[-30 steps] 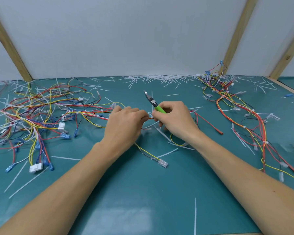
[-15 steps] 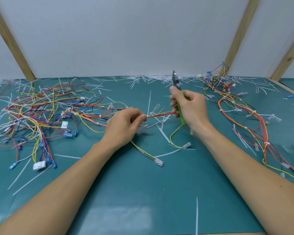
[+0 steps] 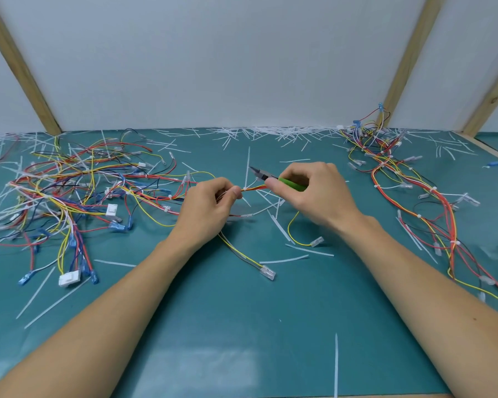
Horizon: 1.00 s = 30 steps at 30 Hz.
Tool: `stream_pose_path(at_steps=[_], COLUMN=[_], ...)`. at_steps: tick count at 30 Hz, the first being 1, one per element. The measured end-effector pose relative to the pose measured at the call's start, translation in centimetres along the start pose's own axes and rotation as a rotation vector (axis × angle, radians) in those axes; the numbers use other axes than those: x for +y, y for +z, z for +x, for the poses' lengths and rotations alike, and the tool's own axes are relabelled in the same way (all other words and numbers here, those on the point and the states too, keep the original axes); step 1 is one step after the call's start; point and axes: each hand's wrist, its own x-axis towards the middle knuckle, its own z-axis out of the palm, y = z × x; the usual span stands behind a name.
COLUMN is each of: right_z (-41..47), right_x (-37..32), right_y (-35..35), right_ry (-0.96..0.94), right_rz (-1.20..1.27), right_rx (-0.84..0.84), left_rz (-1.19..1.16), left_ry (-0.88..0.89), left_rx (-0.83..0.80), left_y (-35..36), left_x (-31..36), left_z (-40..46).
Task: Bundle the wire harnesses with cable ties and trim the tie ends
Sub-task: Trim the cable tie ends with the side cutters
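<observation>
My left hand (image 3: 210, 208) pinches a thin bundle of red, orange and yellow wires (image 3: 255, 188) between thumb and forefinger at the table's middle. A white cable tie (image 3: 247, 168) is cinched around that bundle, and its long tail sticks straight up. My right hand (image 3: 314, 193) grips green-handled cutters (image 3: 291, 183). Their dark jaws (image 3: 258, 172) point left and sit right beside the tie's tail, just above the bundle. The bundle's loose ends trail toward me to clear connectors (image 3: 268, 272).
A big tangle of coloured wire harnesses (image 3: 69, 193) covers the left of the teal mat (image 3: 242, 326). Tied harnesses (image 3: 420, 196) run down the right side. Cut white tie ends (image 3: 270, 133) lie scattered along the back wall and over the mat.
My right hand has come down from its raised position, swinging the cutters from upright to pointing left at the tie's tail. My left hand keeps hold of the bundle in the same place.
</observation>
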Motion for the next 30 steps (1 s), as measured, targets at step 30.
stream_pose_path(at_steps=[30], right_z=[0.4], right_x=[0.9], right_y=[-0.1], right_ry=[-0.096], right_rz=[-0.298], right_rx=[-0.006], left_rz=[-0.003], left_ry=[-0.037], left_rx=[0.009], left_y=[0.1], left_x=[0.1], left_z=[-0.1])
